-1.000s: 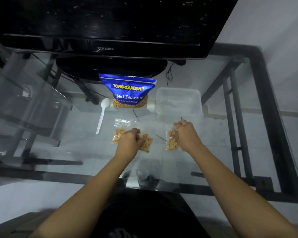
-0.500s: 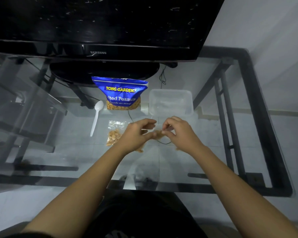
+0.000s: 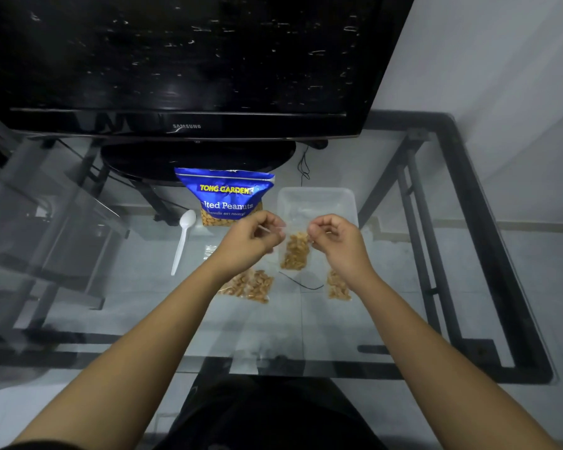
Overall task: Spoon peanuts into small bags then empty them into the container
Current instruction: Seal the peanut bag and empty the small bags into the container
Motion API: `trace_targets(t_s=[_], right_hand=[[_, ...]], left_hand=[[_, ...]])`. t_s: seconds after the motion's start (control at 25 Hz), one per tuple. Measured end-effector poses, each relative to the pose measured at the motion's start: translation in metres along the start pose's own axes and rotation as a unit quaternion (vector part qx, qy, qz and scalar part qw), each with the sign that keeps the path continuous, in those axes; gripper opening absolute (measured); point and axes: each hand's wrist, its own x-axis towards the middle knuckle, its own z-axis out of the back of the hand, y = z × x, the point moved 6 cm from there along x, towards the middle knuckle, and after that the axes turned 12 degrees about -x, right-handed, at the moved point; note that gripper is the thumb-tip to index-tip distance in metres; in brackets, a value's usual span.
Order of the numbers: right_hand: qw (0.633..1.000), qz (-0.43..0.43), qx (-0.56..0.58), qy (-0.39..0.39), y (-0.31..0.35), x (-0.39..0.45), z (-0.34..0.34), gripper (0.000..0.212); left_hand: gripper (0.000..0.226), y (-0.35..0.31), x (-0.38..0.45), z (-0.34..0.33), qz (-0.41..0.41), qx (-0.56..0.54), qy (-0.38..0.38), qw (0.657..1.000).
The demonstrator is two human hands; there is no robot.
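A small clear bag of peanuts hangs upright above the glass table. My left hand pinches its top left corner and my right hand pinches its top right corner. Just behind it stands a clear rectangular plastic container. Two more small filled bags lie flat on the glass: one under my left wrist and one under my right wrist. A blue pack of salted peanuts stands behind my left hand. A white plastic spoon lies to its left.
A black television on a round stand fills the back of the glass table. A thin black wire lies between the flat bags. The table's black metal frame runs along the right and the front.
Both hands left the bags they touched on the glass, met in the middle on one small bag, and lifted it up toward the container.
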Motion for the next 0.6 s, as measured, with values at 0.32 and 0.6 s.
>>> trace_targets(t_s=[0.32,0.6], right_hand=[[0.983,0.104,-0.142,-0.044,0.033,0.002,0.001,0.01],[0.966,0.139,-0.204,-0.077,0.031,0.0,-0.003,0.006]], left_hand=[[0.013,-0.03,0.015,-0.007,-0.148,0.297,0.015,0.943],[0.009,-0.017,0.015,0.003,-0.089,0.313,-0.009,0.946]])
